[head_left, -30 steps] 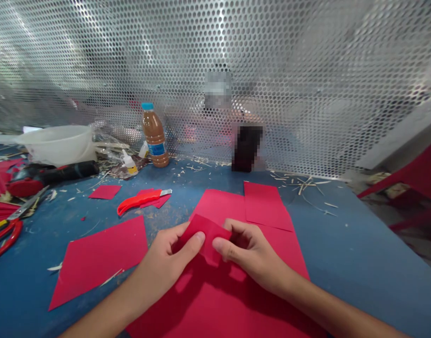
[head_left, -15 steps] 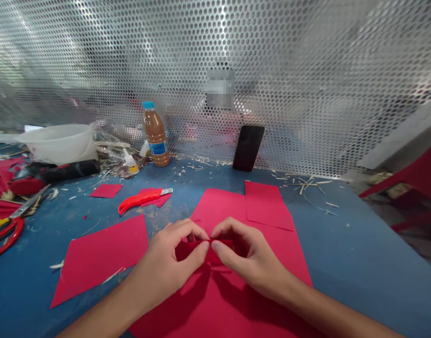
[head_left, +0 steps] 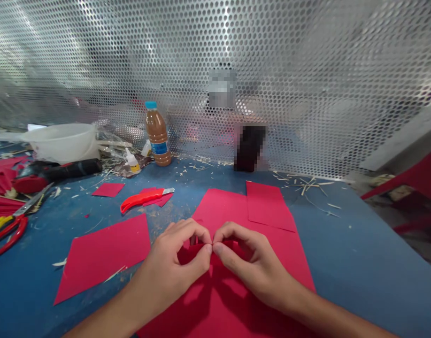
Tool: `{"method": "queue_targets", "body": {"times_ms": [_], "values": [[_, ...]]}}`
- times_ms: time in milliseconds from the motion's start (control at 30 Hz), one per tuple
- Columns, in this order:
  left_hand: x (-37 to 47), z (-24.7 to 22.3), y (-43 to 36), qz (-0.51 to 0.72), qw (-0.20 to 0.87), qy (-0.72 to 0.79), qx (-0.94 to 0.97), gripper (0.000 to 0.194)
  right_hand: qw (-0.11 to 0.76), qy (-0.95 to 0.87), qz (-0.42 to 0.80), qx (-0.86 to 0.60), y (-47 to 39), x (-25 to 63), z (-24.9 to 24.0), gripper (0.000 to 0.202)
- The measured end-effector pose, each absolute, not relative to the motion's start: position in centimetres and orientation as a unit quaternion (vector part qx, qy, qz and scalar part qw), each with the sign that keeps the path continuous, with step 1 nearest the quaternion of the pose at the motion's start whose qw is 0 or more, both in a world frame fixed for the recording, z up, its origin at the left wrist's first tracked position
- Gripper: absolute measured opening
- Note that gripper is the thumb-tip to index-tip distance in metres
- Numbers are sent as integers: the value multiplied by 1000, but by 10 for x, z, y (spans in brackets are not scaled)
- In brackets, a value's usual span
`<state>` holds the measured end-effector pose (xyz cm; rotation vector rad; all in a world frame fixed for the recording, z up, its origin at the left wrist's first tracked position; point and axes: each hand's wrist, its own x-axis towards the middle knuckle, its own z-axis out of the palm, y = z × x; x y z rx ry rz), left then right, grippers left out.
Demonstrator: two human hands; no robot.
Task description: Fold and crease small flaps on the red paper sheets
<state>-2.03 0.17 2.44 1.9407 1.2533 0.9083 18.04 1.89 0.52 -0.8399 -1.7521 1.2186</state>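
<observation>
Thumb and forefinger of my left hand (head_left: 182,258) pinch a small piece of red paper (head_left: 197,246). My right hand (head_left: 252,263) pinches the same piece just beside it, the fingertips of both hands almost touching. Most of that piece is hidden behind my fingers. Beneath my hands lies a large red sheet (head_left: 222,206), with a smaller red rectangle (head_left: 268,204) on its upper right part. Another red sheet (head_left: 106,253) rests on the blue table (head_left: 356,263) left of my hands.
Beyond my left hand lies a red-handled cutter (head_left: 141,199). Scissors (head_left: 14,225), a power tool (head_left: 57,173), a white bowl (head_left: 62,143), a glue bottle (head_left: 132,162) and a brown-filled bottle (head_left: 157,136) stand or lie leftward. A dark phone (head_left: 250,148) leans on the perforated metal wall (head_left: 289,70).
Both hands still pinch the paper, slightly lower in view. Its flap below my fingertips no longer shows as a separate strip. The whole view has shifted slightly.
</observation>
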Motion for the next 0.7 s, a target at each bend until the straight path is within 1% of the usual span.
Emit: {"method": "queue_targets", "body": {"times_ms": [200,367,500,600,633,700], "values": [[-19,24,3,358,378,485,703,11,407,-661,528,-344,17,180,5,16],[-16,22,2,376,421,480,672,12,419,-647,533,-348,15,180,-1,18],[-17,20,2,367,441,484,661,13,418,-660,516,-350,13,178,1,19],[-21,19,5,349,428,499,668,15,396,-696,487,-348,23,184,7,13],[-22,19,6,344,417,507,671,16,392,-707,473,-351,32,189,9,16],[-24,17,8,336,397,522,676,15,412,-691,449,-389,58,204,14,26]]}}
